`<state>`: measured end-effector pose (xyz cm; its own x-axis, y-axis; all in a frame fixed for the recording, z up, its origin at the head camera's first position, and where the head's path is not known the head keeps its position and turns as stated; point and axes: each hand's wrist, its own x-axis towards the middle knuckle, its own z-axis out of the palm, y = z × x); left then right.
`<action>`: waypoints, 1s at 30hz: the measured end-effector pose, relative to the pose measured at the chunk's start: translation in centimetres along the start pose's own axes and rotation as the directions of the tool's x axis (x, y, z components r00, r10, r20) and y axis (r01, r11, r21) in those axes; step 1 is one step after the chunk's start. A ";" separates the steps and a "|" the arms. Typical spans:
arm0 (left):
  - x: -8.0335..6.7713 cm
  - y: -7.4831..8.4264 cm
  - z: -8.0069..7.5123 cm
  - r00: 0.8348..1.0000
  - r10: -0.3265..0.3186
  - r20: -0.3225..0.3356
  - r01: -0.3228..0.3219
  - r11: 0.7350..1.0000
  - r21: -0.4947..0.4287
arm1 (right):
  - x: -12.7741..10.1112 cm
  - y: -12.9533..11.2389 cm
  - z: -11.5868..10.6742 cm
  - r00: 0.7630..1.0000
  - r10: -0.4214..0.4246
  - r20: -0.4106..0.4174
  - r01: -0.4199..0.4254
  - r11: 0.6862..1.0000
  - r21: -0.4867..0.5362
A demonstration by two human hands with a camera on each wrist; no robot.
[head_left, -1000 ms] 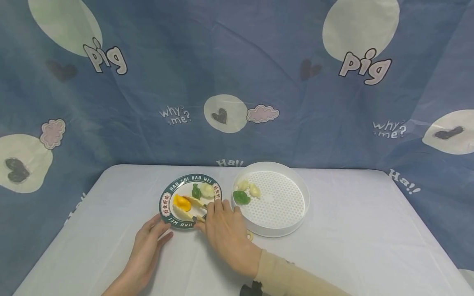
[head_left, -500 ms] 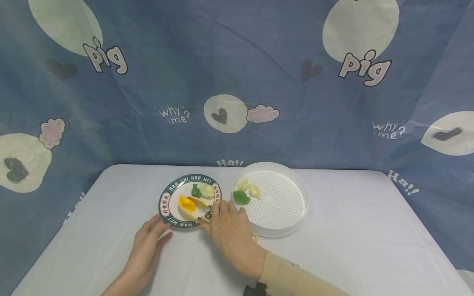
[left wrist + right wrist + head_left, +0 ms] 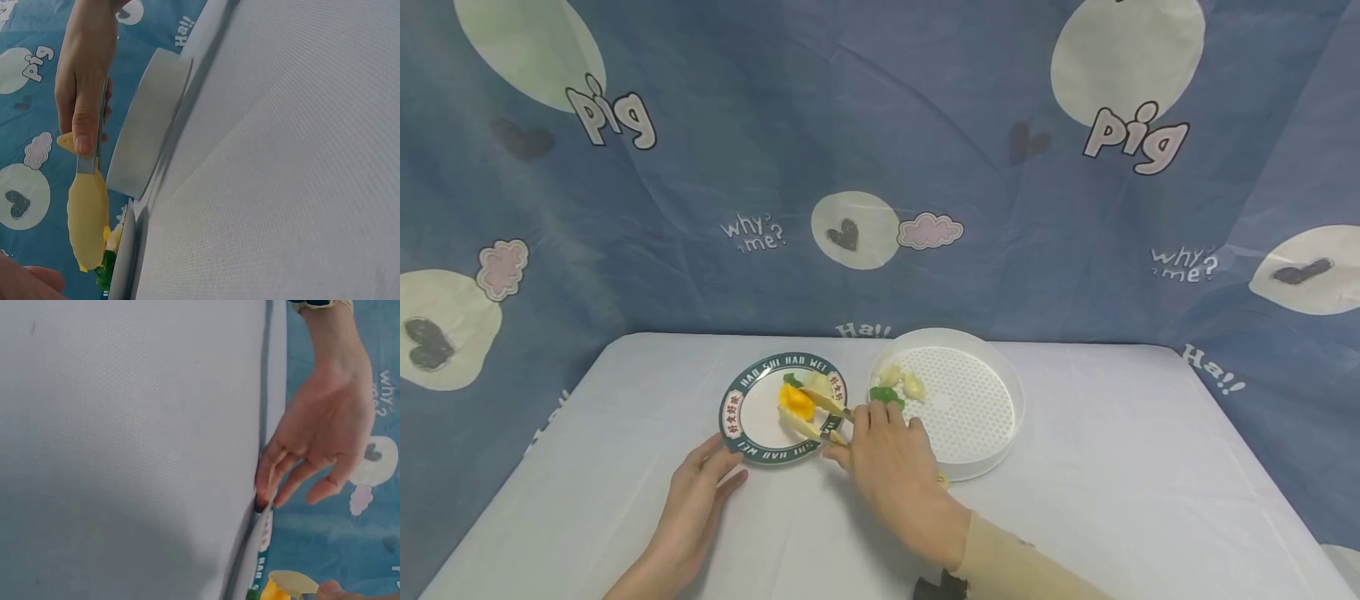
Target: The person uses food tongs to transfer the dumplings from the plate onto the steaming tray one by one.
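Observation:
My right hand (image 3: 895,467) grips yellow-tipped tongs (image 3: 87,215), the metal arms running forward from my fingers. Between the tong tips sits a bright yellow-orange lump of food (image 3: 799,403), over the right half of the plate (image 3: 751,377), which has a green lettered rim. Behind it on the plate are a green piece (image 3: 792,380) and a pale one (image 3: 818,384), partly covered by the tongs. My left hand (image 3: 696,492) rests its fingertips at the plate's near left rim, fingers loosely bent, as the right wrist view also shows.
Right of the plate stands a round white steamer tray (image 3: 973,417) with a perforated floor and a raised wall. Two pale pieces (image 3: 913,386) and a green piece (image 3: 886,394) lie at its left side. A patterned blue cloth (image 3: 880,167) hangs behind the white-covered table (image 3: 1112,467).
My right hand has moved to the right, carrying the tongs and the yellow-orange lump from the plate's left side across to its right half. My left hand stays at the rim.

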<state>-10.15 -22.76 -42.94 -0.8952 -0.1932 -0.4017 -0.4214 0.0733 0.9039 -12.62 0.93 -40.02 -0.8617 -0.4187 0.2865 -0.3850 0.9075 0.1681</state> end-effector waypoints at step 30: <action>-0.1 0.0 0.0 1.000 0.016 0.023 -0.016 1.000 0.010 | -1.5 4.1 -2.4 0.993 0.059 -0.104 -0.056 0.998 0.036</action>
<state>-10.05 -22.71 -42.87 -0.9049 -0.1691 -0.3905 -0.4083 0.0860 0.9088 -12.09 5.20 -37.52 -0.8441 -0.3653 0.3926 -0.3478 0.9302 0.1176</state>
